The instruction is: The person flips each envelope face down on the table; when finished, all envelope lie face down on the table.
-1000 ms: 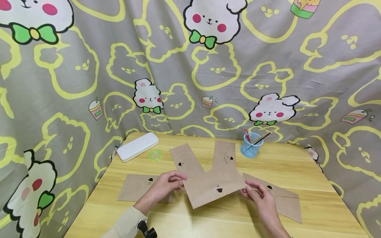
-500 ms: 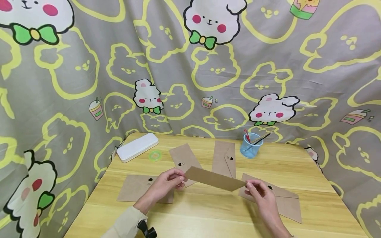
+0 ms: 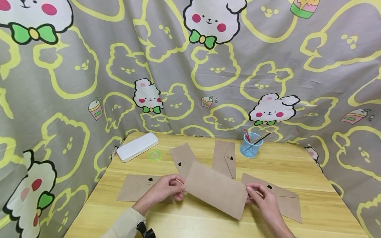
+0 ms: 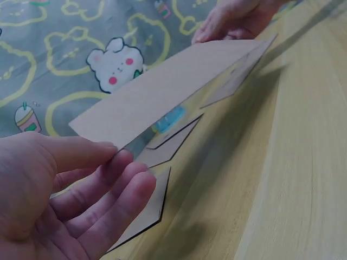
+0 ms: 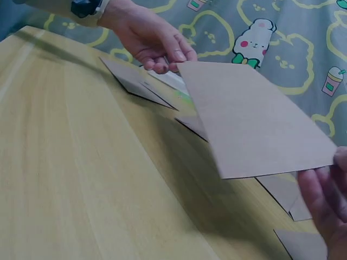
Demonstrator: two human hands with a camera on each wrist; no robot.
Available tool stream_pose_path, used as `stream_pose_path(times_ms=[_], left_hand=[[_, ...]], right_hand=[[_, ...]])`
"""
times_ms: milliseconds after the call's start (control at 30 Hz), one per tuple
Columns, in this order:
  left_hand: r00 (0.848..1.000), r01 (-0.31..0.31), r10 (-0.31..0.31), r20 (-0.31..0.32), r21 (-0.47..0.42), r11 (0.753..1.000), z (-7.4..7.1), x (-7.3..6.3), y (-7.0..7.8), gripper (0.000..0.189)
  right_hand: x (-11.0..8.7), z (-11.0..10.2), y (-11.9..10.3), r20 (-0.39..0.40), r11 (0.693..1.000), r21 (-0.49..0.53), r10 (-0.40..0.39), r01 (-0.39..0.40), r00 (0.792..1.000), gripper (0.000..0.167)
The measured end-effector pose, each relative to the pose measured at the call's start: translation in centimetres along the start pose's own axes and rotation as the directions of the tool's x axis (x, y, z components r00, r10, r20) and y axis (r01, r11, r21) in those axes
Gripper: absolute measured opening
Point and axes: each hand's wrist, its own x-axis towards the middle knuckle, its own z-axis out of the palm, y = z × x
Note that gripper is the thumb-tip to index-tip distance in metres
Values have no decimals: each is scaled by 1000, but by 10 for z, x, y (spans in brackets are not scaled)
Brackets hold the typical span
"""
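Observation:
A brown kraft-paper envelope (image 3: 215,190) hangs tilted above the table, its plain face toward the head camera. My left hand (image 3: 168,188) pinches its left edge; in the left wrist view the thumb (image 4: 81,154) lies on top and the fingers are below. At the opposite edge, my right hand (image 3: 263,198) pinches it between thumb and fingers. Under or beside the hands lie more envelopes with small black hat prints: a left one (image 3: 131,188) partly behind my left hand, and a right one (image 3: 288,203) partly behind my right. The held envelope's other face is hidden in the head view.
Two more envelopes lie farther back, one slanted (image 3: 183,153) and one upright (image 3: 221,152). A white case (image 3: 138,147) and a greenish tape roll (image 3: 155,155) are at the back left. The blue pen cup (image 3: 250,148) stands at the back right, before a patterned curtain (image 3: 178,66).
Between my hands the envelope has turned over: its hat-printed face showed first, then it was nearly edge-on, and now the plain face shows. Both hands stay almost in place.

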Motion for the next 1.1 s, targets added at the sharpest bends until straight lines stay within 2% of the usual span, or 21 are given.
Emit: stream_pose_path(times_ms=[100,200,367,500,600,767,833,967,1100], left_hand=[[1000,-5,5,-22,-4,1000,-1,1,-1,27],[997,-9,8,-79,-15,1000,-2,3,-1,28],[984,16,-33,-175,-99,995,0,10,0,28],[973,33,-66,-223,-151,988,0,16,0,29],[969,39,-77,-234,-166,985,0,19,-1,29],[973,41,-79,-217,-176,984,3,20,-2,28],[976,43,-79,-204,-175,984,5,20,-2,28],[981,43,-75,-180,-173,984,10,23,-2,28],[983,30,-65,-174,-197,980,16,25,-3,35]], right_hand=[[-1,-2,3,55,998,-1,68,-68,996,28],[-3,-6,7,166,994,4,105,-107,981,29],[-4,-11,14,382,996,-11,87,-90,920,42],[-5,-9,17,480,997,-10,68,-72,874,48],[-6,-6,18,507,998,-15,63,-64,859,50],[-5,2,18,497,996,-77,79,-46,864,47],[-4,6,19,505,996,-81,82,-47,859,46],[-3,13,20,542,995,-52,99,-84,834,47],[-1,17,21,538,993,-56,117,-104,835,50]])
